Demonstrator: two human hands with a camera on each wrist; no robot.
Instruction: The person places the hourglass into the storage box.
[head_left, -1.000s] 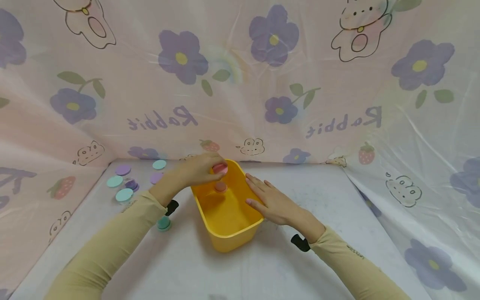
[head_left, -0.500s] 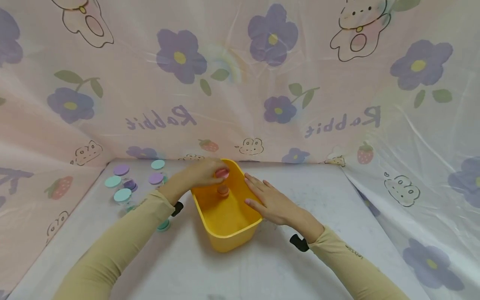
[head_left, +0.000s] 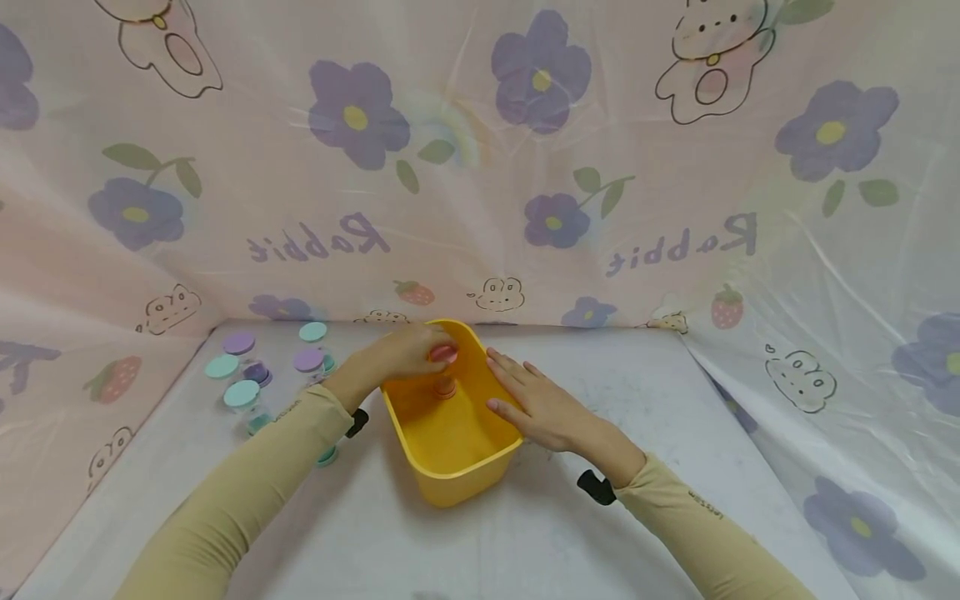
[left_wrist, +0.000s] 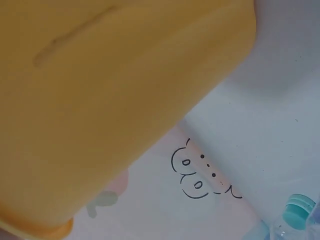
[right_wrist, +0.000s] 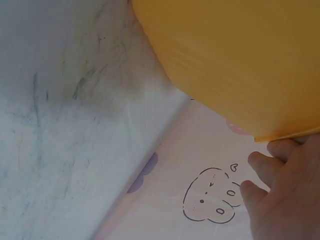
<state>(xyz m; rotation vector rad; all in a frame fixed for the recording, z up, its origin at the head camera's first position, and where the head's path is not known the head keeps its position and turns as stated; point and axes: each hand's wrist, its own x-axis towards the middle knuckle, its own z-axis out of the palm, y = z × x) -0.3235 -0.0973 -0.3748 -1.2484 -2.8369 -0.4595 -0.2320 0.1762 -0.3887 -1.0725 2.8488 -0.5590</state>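
A yellow bin (head_left: 468,477) stands mid-table in the head view. My left hand (head_left: 405,352) reaches over its left rim and grips a small sand timer (head_left: 443,354) by its pink upper end. The timer's lower end shows inside the bin, close over its floor, and part of its middle is hidden by the fingers. With fingers straight, my right hand (head_left: 543,404) rests on the bin's right rim. In the right wrist view its fingertips (right_wrist: 262,164) lie at the rim. The left wrist view shows the bin's outer wall (left_wrist: 115,100) and not the hand.
Several more sand timers stand at the left, with mint caps (head_left: 242,393) and purple caps (head_left: 240,342). One teal base (head_left: 327,457) shows beside the left forearm. A patterned cloth (head_left: 465,167) hangs behind the white table (head_left: 637,375).
My left hand has lowered the pink sand timer slightly and moved a little to the right, deeper into the bin. My right hand has stayed on the rim.
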